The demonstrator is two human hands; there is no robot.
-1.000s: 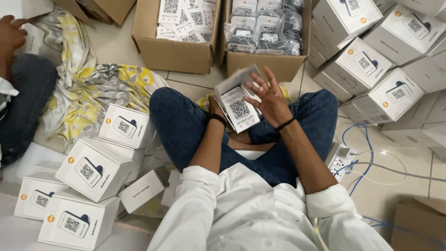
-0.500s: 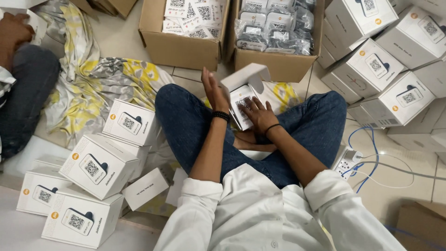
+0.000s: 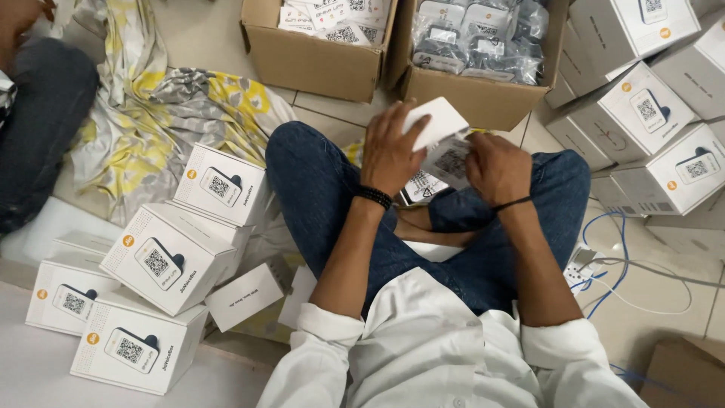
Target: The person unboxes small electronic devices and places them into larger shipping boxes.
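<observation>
1. Here, the person sits cross-legged on a tiled floor (image 3: 664,302), with white boxes (image 3: 170,261) at lower left and two cardboard cartons (image 3: 317,64) at the top.
2. The left hand (image 3: 389,155) is closed on the small white box (image 3: 436,121) at its flap (upper centre); the right hand (image 3: 498,168) grips its lower part, fingers curled.
3. Free floor remains only at right, beside blue cables (image 3: 608,276).

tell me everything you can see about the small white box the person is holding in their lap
The small white box looks like plain cardboard, its visible face blank and flat. It is held tilted above the crossed legs, in front of two open brown cartons. The left hand grips its lower left edge; the right hand is at printed cards just beneath it. Whether it is open cannot be told.
</observation>
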